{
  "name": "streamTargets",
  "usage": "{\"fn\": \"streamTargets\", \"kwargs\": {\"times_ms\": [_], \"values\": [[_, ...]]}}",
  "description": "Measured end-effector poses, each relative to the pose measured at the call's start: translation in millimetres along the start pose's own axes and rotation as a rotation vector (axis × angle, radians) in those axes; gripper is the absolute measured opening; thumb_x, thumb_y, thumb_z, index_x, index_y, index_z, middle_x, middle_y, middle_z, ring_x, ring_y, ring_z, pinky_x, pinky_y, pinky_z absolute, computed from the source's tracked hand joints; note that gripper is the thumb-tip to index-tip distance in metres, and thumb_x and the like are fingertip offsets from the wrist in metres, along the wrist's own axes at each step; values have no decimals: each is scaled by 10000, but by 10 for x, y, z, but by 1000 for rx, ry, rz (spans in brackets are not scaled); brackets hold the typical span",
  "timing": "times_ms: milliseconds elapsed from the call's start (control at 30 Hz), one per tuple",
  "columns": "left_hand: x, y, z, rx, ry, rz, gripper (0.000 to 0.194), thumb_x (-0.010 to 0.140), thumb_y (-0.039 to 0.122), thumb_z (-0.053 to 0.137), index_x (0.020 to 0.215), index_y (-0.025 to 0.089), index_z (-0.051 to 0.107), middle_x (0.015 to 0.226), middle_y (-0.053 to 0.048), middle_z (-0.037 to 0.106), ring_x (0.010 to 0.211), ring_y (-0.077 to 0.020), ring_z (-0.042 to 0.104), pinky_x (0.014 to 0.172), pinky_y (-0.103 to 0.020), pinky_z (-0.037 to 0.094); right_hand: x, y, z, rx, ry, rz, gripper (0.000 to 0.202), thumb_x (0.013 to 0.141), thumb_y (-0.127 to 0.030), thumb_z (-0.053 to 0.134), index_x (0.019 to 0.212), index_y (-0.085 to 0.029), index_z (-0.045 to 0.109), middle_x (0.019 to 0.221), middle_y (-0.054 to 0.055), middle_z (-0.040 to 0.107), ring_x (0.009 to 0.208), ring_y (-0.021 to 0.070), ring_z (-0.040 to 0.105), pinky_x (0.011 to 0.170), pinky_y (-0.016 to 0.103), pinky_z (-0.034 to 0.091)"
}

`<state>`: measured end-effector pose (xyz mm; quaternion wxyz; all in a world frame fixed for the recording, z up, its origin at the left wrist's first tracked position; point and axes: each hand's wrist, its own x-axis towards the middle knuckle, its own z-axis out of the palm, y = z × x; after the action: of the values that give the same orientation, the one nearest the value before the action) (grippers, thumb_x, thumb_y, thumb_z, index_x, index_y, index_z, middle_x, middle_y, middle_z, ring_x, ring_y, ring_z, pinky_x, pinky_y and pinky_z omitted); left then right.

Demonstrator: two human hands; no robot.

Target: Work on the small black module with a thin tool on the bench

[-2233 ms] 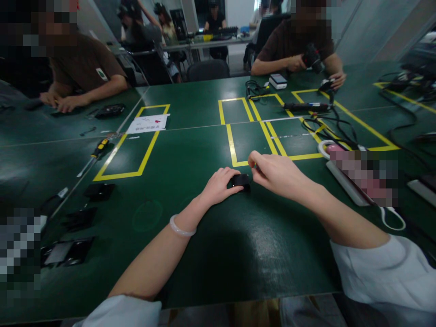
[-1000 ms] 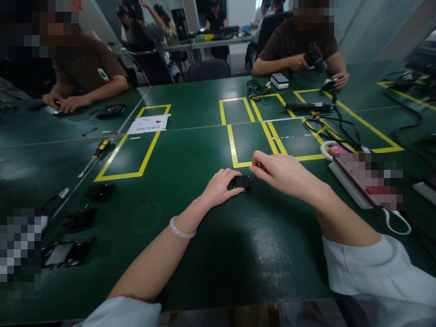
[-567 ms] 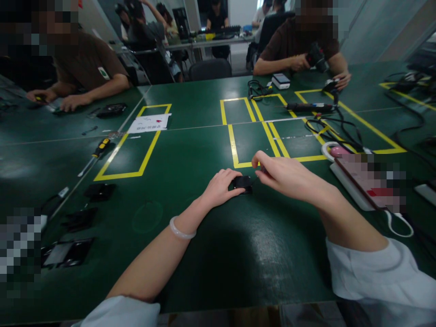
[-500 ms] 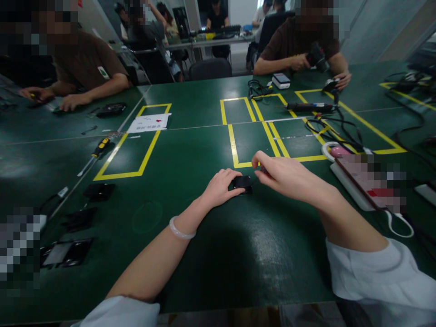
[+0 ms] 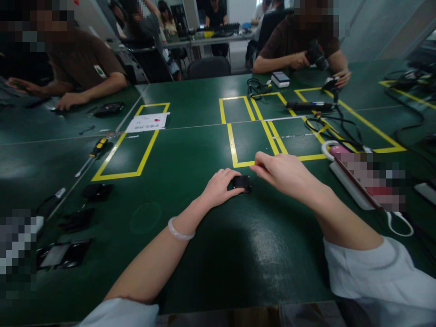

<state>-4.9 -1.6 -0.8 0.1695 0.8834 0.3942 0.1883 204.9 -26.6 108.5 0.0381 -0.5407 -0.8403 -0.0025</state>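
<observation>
One boxy black part (image 5: 242,182), clamped by fingers of left hand (image 5: 220,185), may skid on glossy green surface (image 5: 204,268) if right hand (image 5: 286,171), finger grip unclear, pushes

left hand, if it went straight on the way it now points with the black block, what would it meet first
Most likely the right hand, just beyond the black block that the left hand holds; height and depth are hard to judge from one view.

Green tabletop (image 5: 190,150), yellow tape outlines (image 5: 149,152), white paper (image 5: 147,122), yellow-and-black screwdriver (image 5: 98,147), small black block (image 5: 241,182), white box (image 5: 280,80)
</observation>
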Motion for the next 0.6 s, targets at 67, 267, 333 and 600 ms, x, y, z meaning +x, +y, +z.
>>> {"fn": "streamTargets", "kwargs": {"times_ms": [67,267,333,600], "values": [[0,5,-5,0,-4,-3,387,889,502,547,1138,207,541,1066,-68,584,967,-238,522,861,-373,441,1,-23,-3,-15,12,17,315,966,-424,337,968,-202,561,734,54,685,636,199,611,523,278,205],[5,10,-5,-22,7,0,380,884,492,556,1131,204,550,1073,-69,587,970,-237,522,865,-374,438,-18,-14,11,64,26,-38,207,950,-315,362,1049,-191,495,817,47,691,656,180,606,527,272,228],[7,8,-2,-20,10,-3,383,880,496,561,1131,208,552,1069,-68,588,967,-238,522,863,-376,438,-30,-4,12,114,37,-63,180,926,-300,404,1055,-193,473,857,42,688,686,178,607,534,269,247],[9,0,3,-5,2,-3,378,883,494,559,1134,211,546,1067,-66,588,961,-237,526,859,-376,440,-26,-35,8,61,22,-34,230,956,-389,369,977,-203,502,774,37,675,672,196,613,529,273,241]]}}
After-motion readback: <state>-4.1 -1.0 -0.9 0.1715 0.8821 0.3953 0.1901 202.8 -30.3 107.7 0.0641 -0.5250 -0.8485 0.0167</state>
